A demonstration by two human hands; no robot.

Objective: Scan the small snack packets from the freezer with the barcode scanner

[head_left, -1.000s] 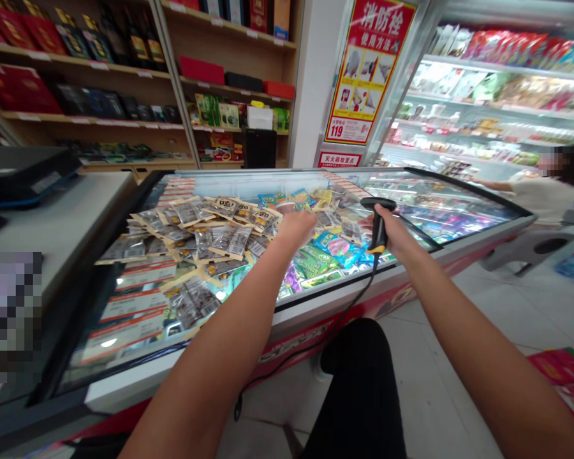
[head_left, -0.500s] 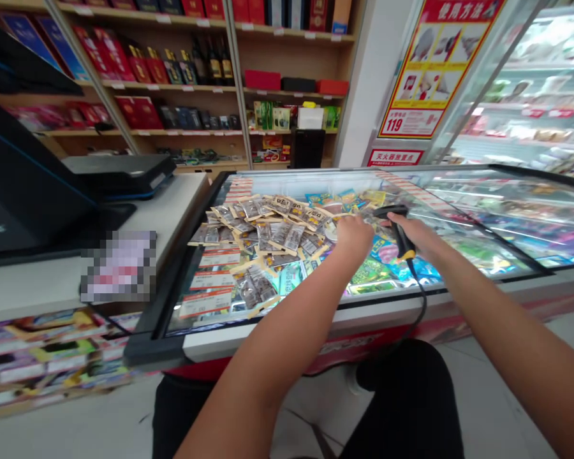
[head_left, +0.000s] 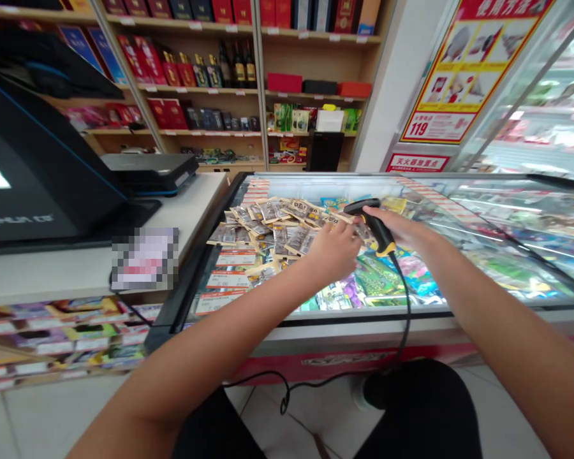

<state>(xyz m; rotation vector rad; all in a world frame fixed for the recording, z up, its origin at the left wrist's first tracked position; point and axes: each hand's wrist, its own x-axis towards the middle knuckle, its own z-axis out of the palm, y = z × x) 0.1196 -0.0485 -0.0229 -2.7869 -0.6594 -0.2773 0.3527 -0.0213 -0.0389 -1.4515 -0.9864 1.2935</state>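
My right hand [head_left: 396, 224] is wrapped around the grip of a black and yellow barcode scanner [head_left: 379, 231], whose head points left. Just left of it, my left hand [head_left: 335, 250] has its fingers closed on a snack packet [head_left: 364, 232], mostly covered by the fingers and the scanner. A pile of similar small packets [head_left: 280, 226], cream-edged with dark contents, lies on the glass top of a chest freezer [head_left: 263, 311]. From the scanner's grip a black cable [head_left: 405, 306] hangs over the freezer's front edge.
At left, a counter [head_left: 76, 274] carries a black checkout terminal [head_left: 52, 172], a scale [head_left: 148, 171] and a blurred-out item [head_left: 146, 258]. Behind stand shelves [head_left: 201, 89] of bottles and boxes. A red notice [head_left: 444, 76] hangs at right. The cable loops near my legs.
Both hands have moved left with the scanner, which now sits close beside the left hand. The left hand has come over the pile's right side. The view has shifted left.
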